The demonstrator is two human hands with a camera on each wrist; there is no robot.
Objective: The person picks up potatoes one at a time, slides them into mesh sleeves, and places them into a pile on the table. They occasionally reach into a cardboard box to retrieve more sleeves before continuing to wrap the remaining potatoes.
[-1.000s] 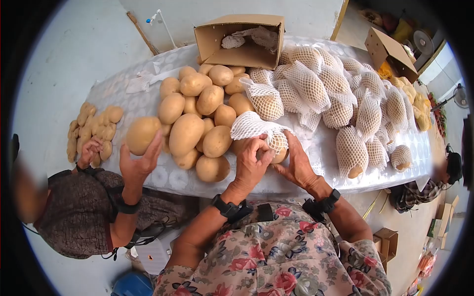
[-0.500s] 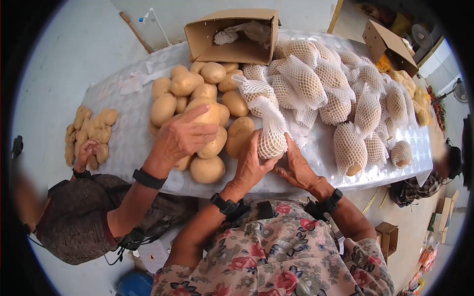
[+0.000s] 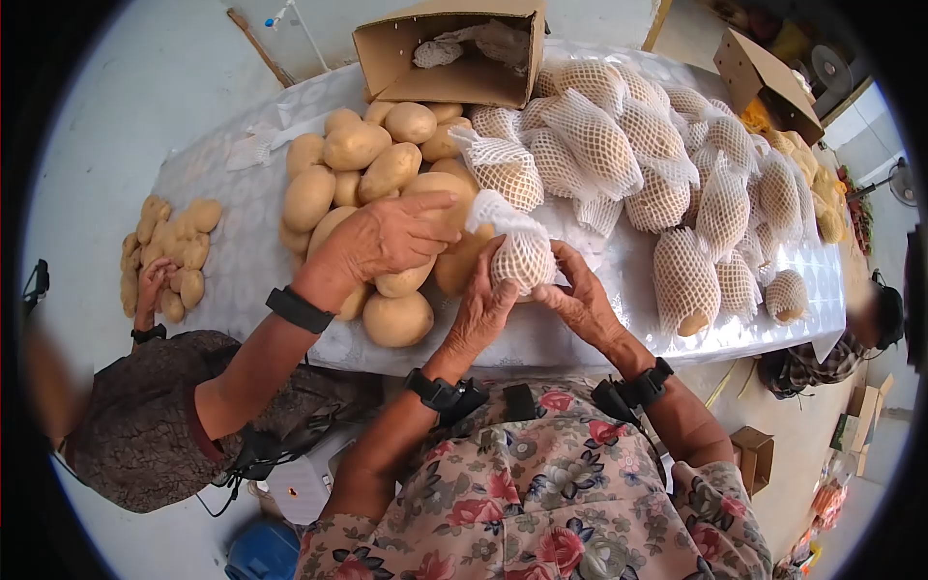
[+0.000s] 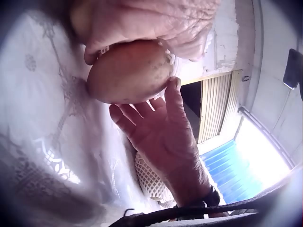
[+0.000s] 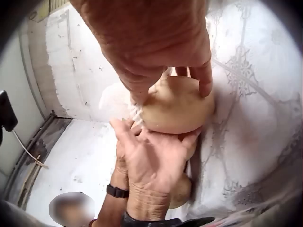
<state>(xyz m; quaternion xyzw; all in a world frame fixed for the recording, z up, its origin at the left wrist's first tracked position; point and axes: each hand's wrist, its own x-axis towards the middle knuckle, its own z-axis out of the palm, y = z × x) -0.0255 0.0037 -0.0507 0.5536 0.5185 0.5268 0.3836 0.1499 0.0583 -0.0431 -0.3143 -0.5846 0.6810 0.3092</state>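
Both hands hold one potato (image 4: 130, 71) near the table's front edge, a white foam net (image 3: 523, 259) over its upper part and the net's loose end leaning left. My left hand (image 3: 480, 304) grips it from the left, fingers curled round its side. From the right, my right hand (image 3: 587, 304) grips it with thumb and fingers. In the right wrist view the potato (image 5: 177, 106) shows bare on its lower side, between my left hand (image 5: 158, 158) below and my right hand (image 5: 156, 42) above.
Bare potatoes (image 3: 398, 320) are heaped to the left, where another person's hand (image 3: 394, 235) reaches in. Netted potatoes (image 3: 686, 280) are piled to the right. An open carton (image 3: 387, 58) with nets inside lies at the back. Smaller potatoes (image 3: 184, 242) lie far left.
The net has come down round the potato, and its loose end has tipped left. My left hand has moved from the net to the potato's side. The other person's hand has moved right, over the heap.
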